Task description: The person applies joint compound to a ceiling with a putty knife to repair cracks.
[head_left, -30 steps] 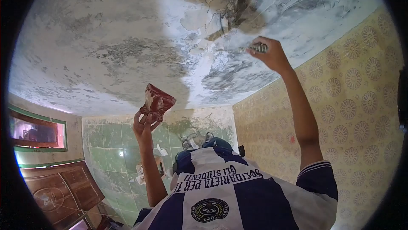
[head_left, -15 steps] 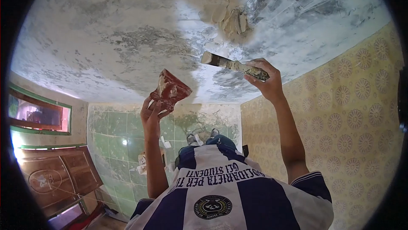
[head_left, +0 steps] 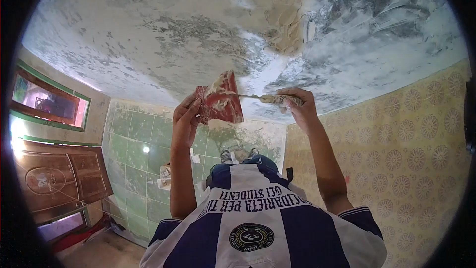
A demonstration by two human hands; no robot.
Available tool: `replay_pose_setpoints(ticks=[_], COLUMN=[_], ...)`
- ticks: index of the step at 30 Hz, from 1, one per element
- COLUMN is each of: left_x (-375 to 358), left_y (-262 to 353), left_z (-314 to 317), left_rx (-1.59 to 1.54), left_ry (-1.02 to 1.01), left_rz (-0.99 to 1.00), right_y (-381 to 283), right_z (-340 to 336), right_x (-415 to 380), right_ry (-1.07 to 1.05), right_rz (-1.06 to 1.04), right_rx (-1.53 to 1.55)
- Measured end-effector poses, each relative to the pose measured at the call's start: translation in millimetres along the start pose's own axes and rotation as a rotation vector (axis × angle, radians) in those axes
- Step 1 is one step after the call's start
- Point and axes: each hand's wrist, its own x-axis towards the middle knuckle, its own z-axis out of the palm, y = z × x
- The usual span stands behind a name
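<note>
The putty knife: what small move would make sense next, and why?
I'd probably draw the putty knife along the red holder to gather some paste. The right hand has its blade at the holder's face, pale paste is smeared there, and the left hand grips the holder by one side. Whether the blade presses on it, I can't tell.

You have two hands point(head_left: 185, 123), one red plate point(head_left: 229, 110) and one knife point(head_left: 249, 96). You wear one shirt point(head_left: 260, 188), with one round badge point(head_left: 251, 237) and two lines of lettering point(head_left: 255, 204), and you show two feet point(head_left: 226, 156). Around you are one patterned wall point(head_left: 396, 144) with one red mark point(head_left: 347, 180), at least one window point(head_left: 48, 100) and many green tiles point(head_left: 141, 128).
</note>
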Motion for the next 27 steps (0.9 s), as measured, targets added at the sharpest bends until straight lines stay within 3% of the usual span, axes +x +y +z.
replay_pose_setpoints(ticks=[4,9,11,14,20,22,27], left_x=[1,3,3,5,4,3,4], left_y=[2,8,10,13,22,25,16], left_z=[-4,-6,-9,-25,-42,-26,-13], left_rx=[-0.009,0.028,0.015,-0.006,0.041,0.132,0.150], left_ry=[-0.061,-0.089,-0.076,-0.041,-0.010,0.153,0.213], left_rz=[0.016,-0.017,-0.023,-0.014,0.062,0.066,0.111], right_y=[14,45,62,59,63,58,39], right_z=[15,35,27,21,0,3,27], right_x=[3,3,2,-1,-10,-15,-23], right_ry=[-0.125,-0.049,-0.149,0.013,0.025,0.046,-0.004], right_rz=[0.216,0.352,0.374,0.477,0.428,0.389,0.328], right_rx=[0.408,0.583,0.699,0.541,0.442,0.479,0.402])
